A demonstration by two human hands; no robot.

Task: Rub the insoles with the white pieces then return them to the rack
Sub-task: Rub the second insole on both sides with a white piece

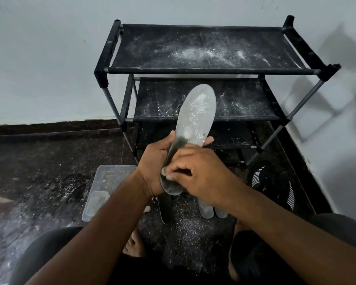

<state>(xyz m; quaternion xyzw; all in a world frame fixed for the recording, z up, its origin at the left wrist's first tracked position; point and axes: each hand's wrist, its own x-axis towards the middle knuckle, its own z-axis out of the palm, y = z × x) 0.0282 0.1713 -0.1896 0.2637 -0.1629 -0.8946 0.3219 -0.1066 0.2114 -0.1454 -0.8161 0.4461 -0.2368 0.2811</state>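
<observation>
My left hand (152,159) grips a grey insole (195,116) from beneath, its toe pointing up toward the black rack (210,70). White powder covers the insole's upper half; the heel end looks darker. My right hand (201,173) lies over the heel end with curled fingers pinching a small white piece (165,171) against the insole. Most of that piece is hidden under my fingers. On the floor below my hands lie other insoles: a dark one (165,208) and two pale ones (207,210).
A clear plastic container (109,177) with its lid stands on the dark floor at the left. A black striped shoe (275,186) sits to the right of the rack. White powder dusts the rack shelves and floor. My bare feet are below.
</observation>
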